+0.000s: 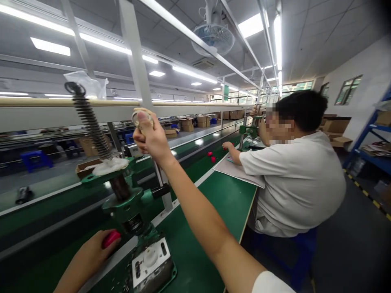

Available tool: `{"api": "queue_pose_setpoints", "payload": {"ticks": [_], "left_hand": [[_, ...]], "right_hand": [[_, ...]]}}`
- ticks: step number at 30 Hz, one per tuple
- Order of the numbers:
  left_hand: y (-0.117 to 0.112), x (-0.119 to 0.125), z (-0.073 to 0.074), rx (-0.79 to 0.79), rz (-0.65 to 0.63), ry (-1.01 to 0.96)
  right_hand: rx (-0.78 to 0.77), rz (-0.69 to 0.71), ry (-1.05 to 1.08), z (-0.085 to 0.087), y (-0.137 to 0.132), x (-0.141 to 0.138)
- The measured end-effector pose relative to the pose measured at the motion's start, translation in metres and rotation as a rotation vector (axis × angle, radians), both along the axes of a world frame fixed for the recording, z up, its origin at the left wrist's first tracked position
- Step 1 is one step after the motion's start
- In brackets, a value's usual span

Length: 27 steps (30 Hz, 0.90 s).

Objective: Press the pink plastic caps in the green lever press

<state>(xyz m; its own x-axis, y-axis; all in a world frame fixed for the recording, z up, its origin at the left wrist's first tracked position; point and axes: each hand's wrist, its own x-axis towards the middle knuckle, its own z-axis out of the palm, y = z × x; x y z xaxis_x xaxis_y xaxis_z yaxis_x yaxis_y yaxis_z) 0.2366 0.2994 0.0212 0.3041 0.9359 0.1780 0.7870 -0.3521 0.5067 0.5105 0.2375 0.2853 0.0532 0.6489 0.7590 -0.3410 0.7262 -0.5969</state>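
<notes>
My right hand [152, 138] is raised and wrapped round the knob at the top of a lever [159, 173] on a green hand press [128, 209]. A tall black coil spring [90, 122] rises from the press, with whitish material at its foot. Down at the lower left, my left hand [88, 254] grips a small rounded red part [111, 239] beside the press. On the press base lies a white fixture plate [150, 260] with a round white piece in its middle. Dark bits are scattered around the base.
To the right a co-worker in a light T-shirt [299, 183] sits at another green press [249, 130]. Several red parts [213, 159] lie on the green surface near that person. A grey sheet [238, 173] covers the bench edge there. A metal post [137, 53] stands behind my press.
</notes>
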Motion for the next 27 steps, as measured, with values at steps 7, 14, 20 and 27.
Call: {"api": "queue_pose_setpoints", "payload": {"ticks": [7, 14, 20, 27], "left_hand": [[-0.108, 0.021, 0.022, 0.074, -0.157, -0.302], [-0.136, 0.056, 0.021, 0.017, -0.375, -0.435], [-0.143, 0.067, 0.020, -0.137, -0.289, -0.540], [-0.146, 0.071, 0.019, -0.262, -0.274, -0.685]], "right_hand": [[-0.026, -0.091, -0.048, -0.004, 0.011, 0.004], [0.025, -0.083, -0.034, -0.005, 0.012, 0.008], [0.041, -0.087, -0.030, -0.005, 0.008, 0.007], [0.039, -0.091, 0.008, -0.005, 0.013, 0.007]]}}
